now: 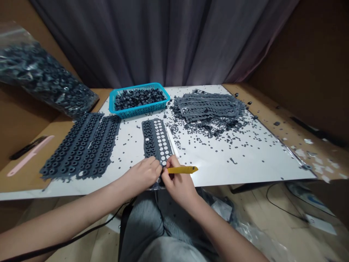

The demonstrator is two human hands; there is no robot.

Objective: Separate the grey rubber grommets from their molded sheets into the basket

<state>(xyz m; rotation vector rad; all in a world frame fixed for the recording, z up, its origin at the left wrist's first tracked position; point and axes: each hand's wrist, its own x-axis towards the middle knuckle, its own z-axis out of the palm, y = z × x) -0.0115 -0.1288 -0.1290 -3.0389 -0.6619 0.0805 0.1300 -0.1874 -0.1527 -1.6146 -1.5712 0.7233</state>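
Note:
A narrow dark-grey rubber sheet [153, 140] lies in front of me, with raised round rings in its left rows and white round spots in its right rows. Over its near left edge, my left hand [147, 171] is closed with curled fingers; anything pinched in it is hidden. My right hand [180, 183] grips a slim yellow stick-like tool [183, 170] that points out to the right. Its other end is hidden in the fingers. Both hands' fingertips nearly meet above the sheet's near end. A white stick [172, 142] lies along the sheet's right side.
Behind stands a blue basket [139, 108] of black rubber pieces. Larger ringed sheets [81, 145] lie left, below a clear bag [46, 72] of dark pieces. Perforated sheet scraps [209, 105] are piled right among scattered bits. A pink stick [29, 155] rests far left.

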